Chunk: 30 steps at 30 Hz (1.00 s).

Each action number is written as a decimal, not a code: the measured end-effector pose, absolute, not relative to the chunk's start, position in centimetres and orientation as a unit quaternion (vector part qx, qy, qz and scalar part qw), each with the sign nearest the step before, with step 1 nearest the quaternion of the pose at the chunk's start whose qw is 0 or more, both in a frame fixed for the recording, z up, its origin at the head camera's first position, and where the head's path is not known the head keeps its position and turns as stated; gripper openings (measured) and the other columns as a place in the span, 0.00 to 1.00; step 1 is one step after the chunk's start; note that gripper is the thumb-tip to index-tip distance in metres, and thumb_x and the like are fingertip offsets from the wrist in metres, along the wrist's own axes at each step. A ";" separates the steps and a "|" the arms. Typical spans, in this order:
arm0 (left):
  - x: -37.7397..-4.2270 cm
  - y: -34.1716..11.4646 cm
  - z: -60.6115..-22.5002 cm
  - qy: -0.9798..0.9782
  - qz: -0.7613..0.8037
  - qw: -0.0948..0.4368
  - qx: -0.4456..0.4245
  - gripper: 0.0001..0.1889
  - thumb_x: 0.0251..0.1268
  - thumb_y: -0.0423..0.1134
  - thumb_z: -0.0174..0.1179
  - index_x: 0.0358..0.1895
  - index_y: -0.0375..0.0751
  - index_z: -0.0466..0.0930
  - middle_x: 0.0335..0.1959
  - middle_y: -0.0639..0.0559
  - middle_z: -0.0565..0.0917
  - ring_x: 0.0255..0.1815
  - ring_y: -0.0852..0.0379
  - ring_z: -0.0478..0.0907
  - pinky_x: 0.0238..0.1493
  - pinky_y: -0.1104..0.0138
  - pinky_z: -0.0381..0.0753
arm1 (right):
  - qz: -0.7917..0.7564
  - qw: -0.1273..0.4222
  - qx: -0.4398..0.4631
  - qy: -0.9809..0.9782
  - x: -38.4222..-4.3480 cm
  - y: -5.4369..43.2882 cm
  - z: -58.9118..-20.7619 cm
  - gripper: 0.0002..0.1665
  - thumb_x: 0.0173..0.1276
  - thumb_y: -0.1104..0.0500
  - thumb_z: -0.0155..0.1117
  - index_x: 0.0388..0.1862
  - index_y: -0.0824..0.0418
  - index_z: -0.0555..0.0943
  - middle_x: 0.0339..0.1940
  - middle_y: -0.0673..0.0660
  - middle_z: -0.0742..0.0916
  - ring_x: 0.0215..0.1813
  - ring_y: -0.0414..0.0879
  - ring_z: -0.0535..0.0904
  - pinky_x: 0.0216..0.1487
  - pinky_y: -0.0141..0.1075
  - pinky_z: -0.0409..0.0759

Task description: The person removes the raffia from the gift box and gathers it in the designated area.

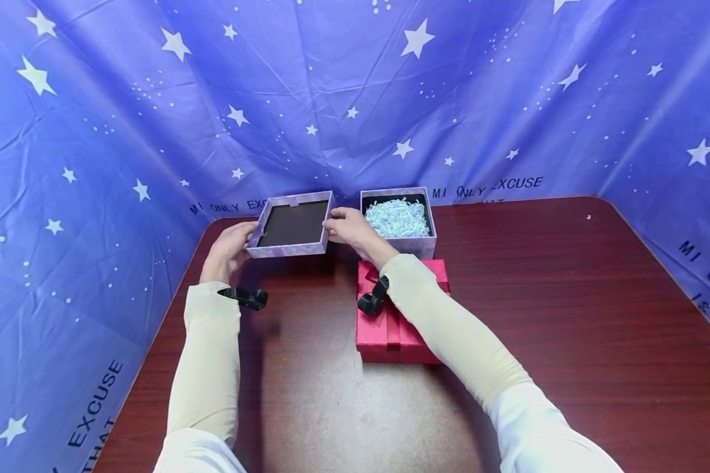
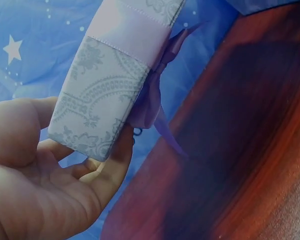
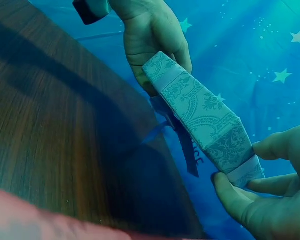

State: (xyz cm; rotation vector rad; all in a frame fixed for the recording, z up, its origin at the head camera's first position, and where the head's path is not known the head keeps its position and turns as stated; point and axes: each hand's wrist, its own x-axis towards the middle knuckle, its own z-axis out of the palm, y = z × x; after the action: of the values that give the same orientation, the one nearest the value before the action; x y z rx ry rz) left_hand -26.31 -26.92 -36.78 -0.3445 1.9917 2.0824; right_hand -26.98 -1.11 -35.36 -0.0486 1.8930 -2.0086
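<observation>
A pale lilac, paisley-patterned gift box lid [image 1: 292,225] is held upside down above the back left of the table, its dark inside facing up. My left hand [image 1: 227,248] grips its left side, thumb on the rim and fingers underneath. At the opposite side, my right hand [image 1: 354,228] pinches the lid between thumb and fingers. A purple ribbon bow [image 2: 152,97] hangs beneath the lid in the left wrist view. Just right of my right hand stands the matching box [image 1: 417,247], filled with pale blue shredded paper [image 1: 398,218].
A red gift box [image 1: 393,351] with a ribbon sits in front of the lilac box, partly under my right forearm. The dark wooden table [image 1: 568,315] has rounded back corners. Blue star-printed cloth [image 1: 343,85] hangs around its back and sides.
</observation>
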 end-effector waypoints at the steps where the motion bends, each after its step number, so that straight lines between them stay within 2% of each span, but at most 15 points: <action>1: -26.3 -27.0 -36.9 0.681 0.712 0.120 -0.121 0.14 0.76 0.37 0.42 0.57 0.36 0.67 0.21 0.62 0.76 0.23 0.69 0.73 0.29 0.74 0.76 | -0.712 0.192 -0.016 0.675 -27.0 -1.3 -35.5 0.31 0.71 0.69 0.51 0.71 0.73 0.57 0.62 0.70 0.75 0.62 0.59 0.74 0.62 0.42 0.77; 8: -26.3 -27.2 -37.6 0.691 0.700 0.123 -0.132 0.14 0.76 0.36 0.41 0.58 0.37 0.66 0.22 0.62 0.79 0.24 0.68 0.76 0.30 0.74 0.77 | -0.701 0.215 -0.004 0.680 -27.2 -1.8 -36.1 0.33 0.70 0.69 0.49 0.72 0.72 0.56 0.62 0.69 0.74 0.60 0.56 0.74 0.64 0.42 0.76; 12: -26.5 -27.1 -38.2 0.700 0.689 0.126 -0.140 0.17 0.76 0.36 0.40 0.62 0.36 0.64 0.22 0.62 0.79 0.26 0.68 0.76 0.31 0.73 0.78 | -0.685 0.212 0.005 0.698 -27.6 -2.2 -36.7 0.32 0.68 0.70 0.50 0.71 0.71 0.59 0.59 0.68 0.76 0.56 0.55 0.76 0.60 0.41 0.79; 15: -26.6 -27.0 -38.5 0.710 0.678 0.128 -0.142 0.18 0.76 0.36 0.40 0.63 0.34 0.63 0.23 0.62 0.79 0.26 0.68 0.76 0.32 0.73 0.78 | -0.672 0.210 0.013 0.710 -29.4 -2.7 -39.0 0.32 0.64 0.69 0.54 0.68 0.69 0.63 0.52 0.65 0.79 0.50 0.54 0.79 0.51 0.39 0.84; 17: -26.6 -27.0 -38.7 0.717 0.669 0.128 -0.148 0.18 0.75 0.36 0.41 0.62 0.33 0.64 0.23 0.61 0.78 0.27 0.67 0.76 0.32 0.73 0.78 | -0.668 0.212 0.015 0.713 -32.0 -3.4 -42.2 0.32 0.61 0.69 0.55 0.66 0.69 0.64 0.46 0.63 0.80 0.43 0.53 0.80 0.42 0.38 0.86; 18: -26.6 -27.0 -38.8 0.720 0.665 0.129 -0.150 0.18 0.75 0.35 0.41 0.62 0.33 0.64 0.24 0.61 0.78 0.27 0.67 0.76 0.33 0.72 0.78 | -0.664 0.216 0.017 0.716 -33.1 -3.7 -43.6 0.31 0.61 0.69 0.56 0.65 0.67 0.66 0.45 0.61 0.80 0.42 0.51 0.80 0.41 0.38 0.86; 20: -26.6 -27.0 -39.0 0.726 0.658 0.129 -0.155 0.19 0.74 0.35 0.41 0.63 0.31 0.63 0.26 0.60 0.77 0.28 0.67 0.75 0.33 0.73 0.78 | -0.654 0.218 0.017 0.724 -35.4 -4.3 -46.1 0.29 0.58 0.69 0.53 0.61 0.67 0.68 0.40 0.60 0.79 0.36 0.51 0.79 0.35 0.37 0.86; 22: -26.5 -27.0 -39.2 0.731 0.651 0.126 -0.161 0.20 0.74 0.34 0.40 0.65 0.31 0.62 0.28 0.59 0.76 0.31 0.66 0.74 0.34 0.73 0.77 | -0.638 0.224 0.020 0.736 -35.4 -4.5 -46.1 0.24 0.57 0.70 0.51 0.55 0.68 0.70 0.38 0.60 0.77 0.35 0.50 0.78 0.33 0.37 0.86; 25: -26.4 -26.9 -39.5 0.735 0.645 0.124 -0.168 0.22 0.75 0.34 0.39 0.69 0.30 0.59 0.33 0.56 0.75 0.34 0.65 0.73 0.35 0.74 0.77 | -0.610 0.236 0.031 0.756 -33.0 -4.4 -42.9 0.22 0.60 0.73 0.48 0.54 0.71 0.70 0.40 0.62 0.77 0.37 0.52 0.77 0.38 0.38 0.86; 28: -26.5 -26.9 -39.8 0.741 0.637 0.120 -0.177 0.23 0.76 0.35 0.38 0.70 0.32 0.58 0.40 0.52 0.74 0.38 0.64 0.72 0.36 0.74 0.76 | -0.593 0.248 0.045 0.765 -30.3 -4.0 -39.7 0.25 0.65 0.73 0.47 0.63 0.70 0.68 0.50 0.63 0.77 0.47 0.54 0.77 0.51 0.39 0.84; 30: -26.5 -26.9 -40.0 0.745 0.632 0.120 -0.177 0.24 0.76 0.35 0.38 0.71 0.32 0.58 0.47 0.48 0.73 0.41 0.63 0.72 0.37 0.74 0.76 | -0.589 0.250 0.046 0.767 -29.7 -4.0 -38.9 0.27 0.66 0.74 0.47 0.65 0.70 0.66 0.53 0.63 0.76 0.49 0.54 0.77 0.53 0.40 0.83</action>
State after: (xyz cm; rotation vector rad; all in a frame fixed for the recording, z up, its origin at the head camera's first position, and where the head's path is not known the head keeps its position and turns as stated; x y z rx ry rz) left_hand -26.51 -26.86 -40.01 -0.5158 2.1765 1.8469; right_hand -29.66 -3.98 -38.95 0.1262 2.0887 -1.6031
